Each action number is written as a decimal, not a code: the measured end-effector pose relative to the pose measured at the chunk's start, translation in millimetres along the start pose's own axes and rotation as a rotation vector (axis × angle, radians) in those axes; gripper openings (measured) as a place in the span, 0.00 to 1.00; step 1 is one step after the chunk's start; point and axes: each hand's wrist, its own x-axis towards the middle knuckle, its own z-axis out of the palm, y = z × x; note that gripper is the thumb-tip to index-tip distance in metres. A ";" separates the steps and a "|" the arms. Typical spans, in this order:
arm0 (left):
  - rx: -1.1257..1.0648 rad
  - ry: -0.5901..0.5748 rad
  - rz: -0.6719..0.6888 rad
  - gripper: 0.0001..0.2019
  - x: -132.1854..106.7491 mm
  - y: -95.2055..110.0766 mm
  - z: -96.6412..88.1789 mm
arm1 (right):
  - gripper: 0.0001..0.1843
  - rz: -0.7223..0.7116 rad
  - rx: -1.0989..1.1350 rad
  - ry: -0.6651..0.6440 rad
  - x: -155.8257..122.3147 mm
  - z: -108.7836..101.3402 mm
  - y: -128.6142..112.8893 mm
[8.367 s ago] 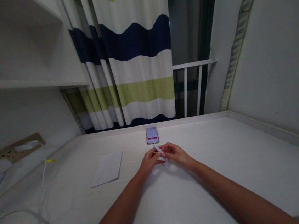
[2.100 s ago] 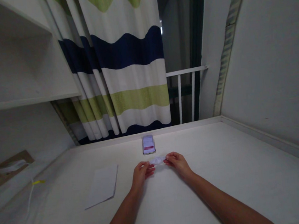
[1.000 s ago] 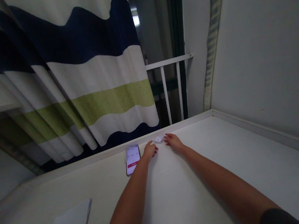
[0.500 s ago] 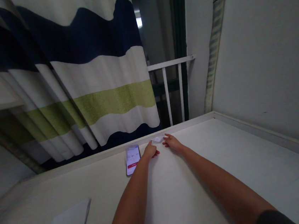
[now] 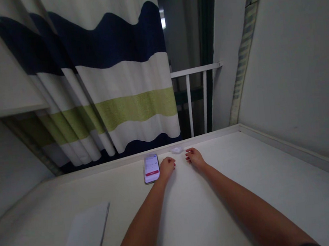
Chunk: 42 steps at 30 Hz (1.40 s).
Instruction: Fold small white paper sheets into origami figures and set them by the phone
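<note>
A small folded white paper piece [image 5: 177, 150] rests on the white surface against its far raised edge. My left hand [image 5: 167, 167] is just in front and to the left of it, apart from it, with the fingers loosely bent and nothing seen in them. To the right, my right hand [image 5: 195, 158] stands open beside the paper, its fingers apart and bare. A phone [image 5: 151, 169] with a lit screen lies just left of my left hand, and my wrist is close to its lower corner.
A stack of white paper sheets [image 5: 85, 237] lies at the lower left of the white surface [image 5: 192, 221]. Beyond the raised edge hang a striped curtain [image 5: 139, 106] and a white railing [image 5: 190, 104]. A wall [image 5: 299, 65] rises on the right.
Both hands have let go of the white paper and drawn slightly back from it. The whole view has shifted a little, so the phone and sheets appear farther right.
</note>
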 end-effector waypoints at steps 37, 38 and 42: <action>0.273 0.235 0.333 0.11 -166.1 -71.6 -122.4 | 0.05 -0.344 -0.140 -0.449 -177.6 38.7 8.9; 0.312 0.273 0.333 0.12 -167.3 -69.8 -128.9 | 0.05 -0.343 -0.139 -0.450 -177.0 38.7 9.2; 0.544 0.540 0.244 0.14 -172.0 -73.8 -160.6 | 0.05 -0.335 -0.134 -0.466 -177.4 38.8 7.8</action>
